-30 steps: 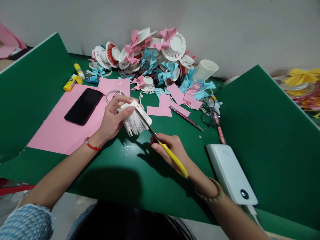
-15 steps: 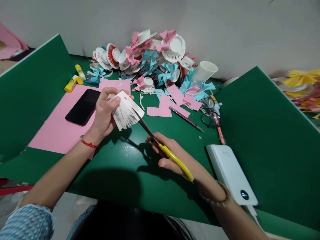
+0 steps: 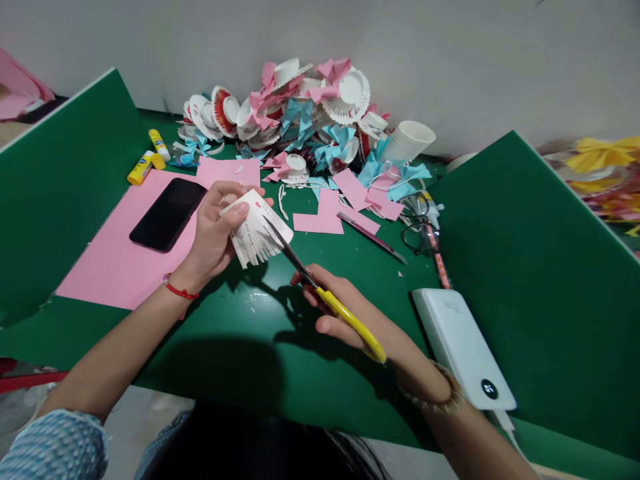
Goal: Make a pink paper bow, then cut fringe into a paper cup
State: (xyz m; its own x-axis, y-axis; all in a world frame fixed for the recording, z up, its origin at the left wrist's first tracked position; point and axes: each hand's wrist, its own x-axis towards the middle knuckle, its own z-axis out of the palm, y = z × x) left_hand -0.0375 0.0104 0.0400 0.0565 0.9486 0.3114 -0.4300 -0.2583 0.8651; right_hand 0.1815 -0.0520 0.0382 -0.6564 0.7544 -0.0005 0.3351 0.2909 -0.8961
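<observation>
One paper cup (image 3: 256,230), fringed, pinched in left hand (image 3: 213,233); one scissors (image 3: 320,293) gripped by right hand (image 3: 350,317). Two glue sticks (image 3: 150,155). Cup lower, blades deeper than half-second ago.

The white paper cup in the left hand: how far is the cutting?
Done: the paper cup has fringe strips along its lower edge. In hand: left hand holds it; right hand has the scissors blades in its wall. Left: the uncut part, hidden from view.

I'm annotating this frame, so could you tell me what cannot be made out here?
Head view:
- Printing on the paper cup: too small to read.
- Scissors handle loops: hidden inside the right hand.
- Cup's far side: covered by the left hand.
- Eyeglasses: partly behind the green divider.
</observation>
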